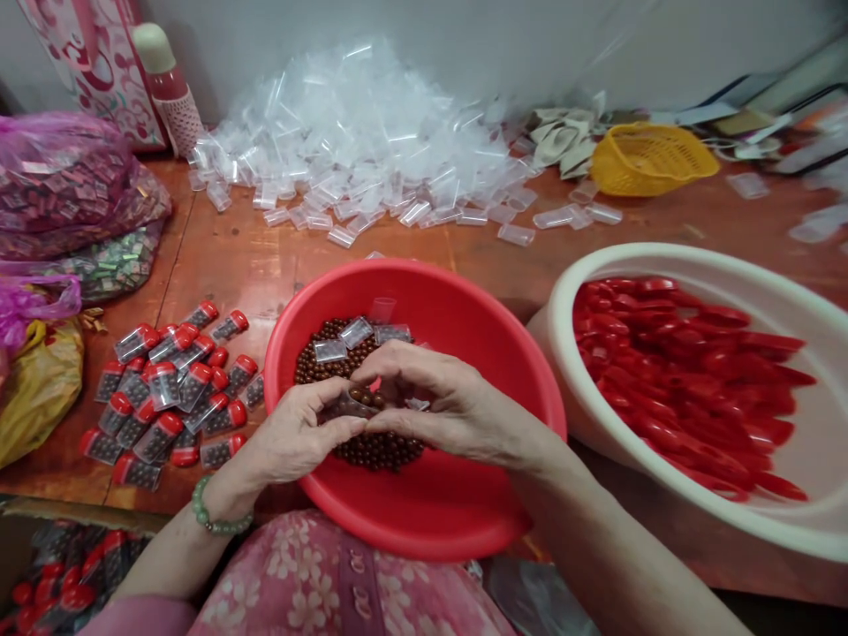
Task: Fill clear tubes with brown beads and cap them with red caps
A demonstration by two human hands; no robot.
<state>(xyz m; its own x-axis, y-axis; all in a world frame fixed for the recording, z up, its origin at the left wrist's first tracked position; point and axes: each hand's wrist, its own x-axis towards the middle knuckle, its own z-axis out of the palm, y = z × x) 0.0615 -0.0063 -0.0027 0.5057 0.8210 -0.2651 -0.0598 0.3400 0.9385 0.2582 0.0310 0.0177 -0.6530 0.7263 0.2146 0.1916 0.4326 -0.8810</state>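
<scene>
Clear plastic container (pixel 345 406), brown beads (pixel 368 397) at it, is mid-view, over the red basin (pixel 437 526). At its nine o'clock, red-capped containers (pixel 162 389) lie on the worktop (pixel 245 256); the left hand (pixel 295 433) grips its left side, the right hand (pixel 457 402) its right; at three o'clock stands the white basin (pixel 662 253) of red plastic pieces (pixel 689 389).

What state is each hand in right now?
Left hand: closed, holding a clear container.
Right hand: curled around brown beads at the container; whether it grips cannot be told.
</scene>
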